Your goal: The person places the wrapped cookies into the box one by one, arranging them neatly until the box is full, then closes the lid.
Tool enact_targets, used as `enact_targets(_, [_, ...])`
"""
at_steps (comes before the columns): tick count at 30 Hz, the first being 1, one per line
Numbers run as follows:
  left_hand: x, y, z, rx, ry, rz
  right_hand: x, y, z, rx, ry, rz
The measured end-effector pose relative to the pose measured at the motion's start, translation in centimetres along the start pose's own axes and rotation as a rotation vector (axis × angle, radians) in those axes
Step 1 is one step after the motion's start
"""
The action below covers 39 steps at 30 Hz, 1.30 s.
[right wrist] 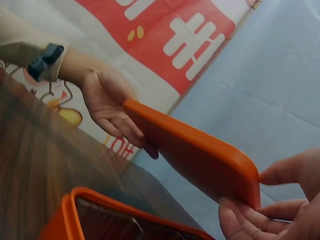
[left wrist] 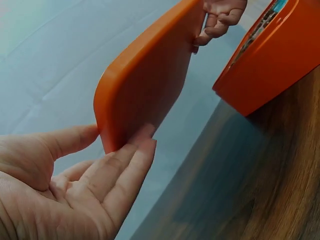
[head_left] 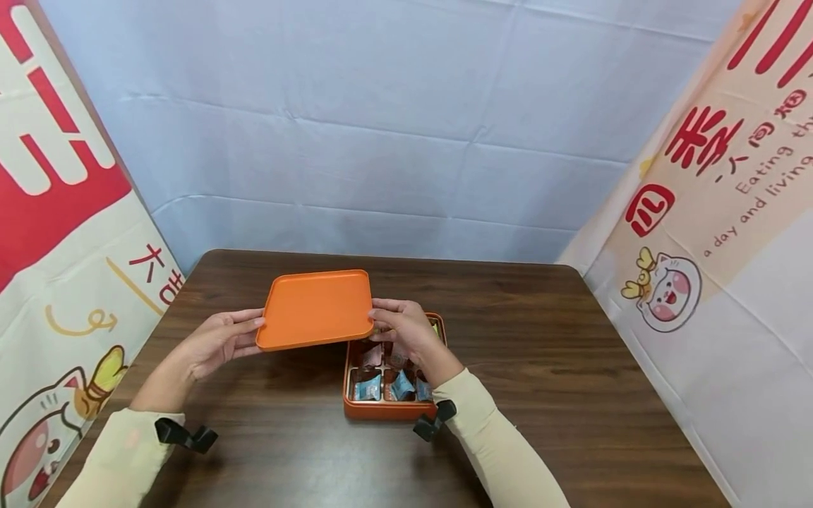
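An orange rectangular lid point(head_left: 317, 308) is held above the table, its rimmed inner side facing up in the head view. My left hand point(head_left: 222, 339) pinches its left edge, thumb at the rim and fingers underneath. At the opposite edge my right hand point(head_left: 406, 330) grips the lid the same way, as the right wrist view shows. Below and to the right of the lid stands an orange box point(head_left: 387, 411) with compartments. Small wrapped pieces, blue ones point(head_left: 368, 388) in front and pink ones point(head_left: 372, 356) behind, lie in it. The right hand and lid hide part of the box.
A dark wooden table point(head_left: 540, 367) carries the box near its middle. A pale blue cloth point(head_left: 381, 127) hangs behind it. Printed banners stand at the left point(head_left: 57, 233) and right point(head_left: 705, 233). Black wrist mounts point(head_left: 184, 435) sit on both sleeves.
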State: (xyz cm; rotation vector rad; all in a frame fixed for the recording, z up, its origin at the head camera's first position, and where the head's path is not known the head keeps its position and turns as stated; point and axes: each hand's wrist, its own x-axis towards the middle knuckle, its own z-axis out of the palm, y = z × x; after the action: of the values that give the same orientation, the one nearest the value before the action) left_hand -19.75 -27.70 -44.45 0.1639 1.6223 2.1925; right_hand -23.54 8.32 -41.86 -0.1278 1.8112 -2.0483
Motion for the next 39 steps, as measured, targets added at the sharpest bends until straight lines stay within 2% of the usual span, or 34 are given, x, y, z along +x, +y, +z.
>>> enact_targets(4, [0.2, 0.2, 0.9, 0.074, 0.028, -0.036, -0.1, -0.3, -1.1, -0.034, 0.0, 0.01])
enact_targets(11, [1.0, 0.3, 2.2, 0.216, 0.037, -0.07, -0.4, -0.9, -3.2, -0.129, 0.062, 0.0])
enact_targets(16, [1.4, 0.2, 3.1, 0.231, 0.048, -0.077, -0.7, -1.1, -4.0, -0.252, 0.09, -0.038])
enact_targets(21, [1.6, 0.7, 4.2, 0.206, 0.064, -0.025, -1.4, -1.6, -4.4, -0.359, 0.138, -0.099])
enact_targets(25, [1.6, 1.3, 5.2, 0.236, 0.099, 0.01, -1.9, -2.1, -4.6, -0.387, 0.153, -0.131])
enact_targets(33, [1.3, 1.8, 7.5, 0.452, 0.223, 0.092, -3.0, -2.9, -5.2, -0.369, 0.151, -0.193])
enact_targets(39, [1.2, 2.1, 8.4, 0.514, 0.217, 0.158, -3.5, -3.3, -5.6, -0.37, 0.183, -0.246])
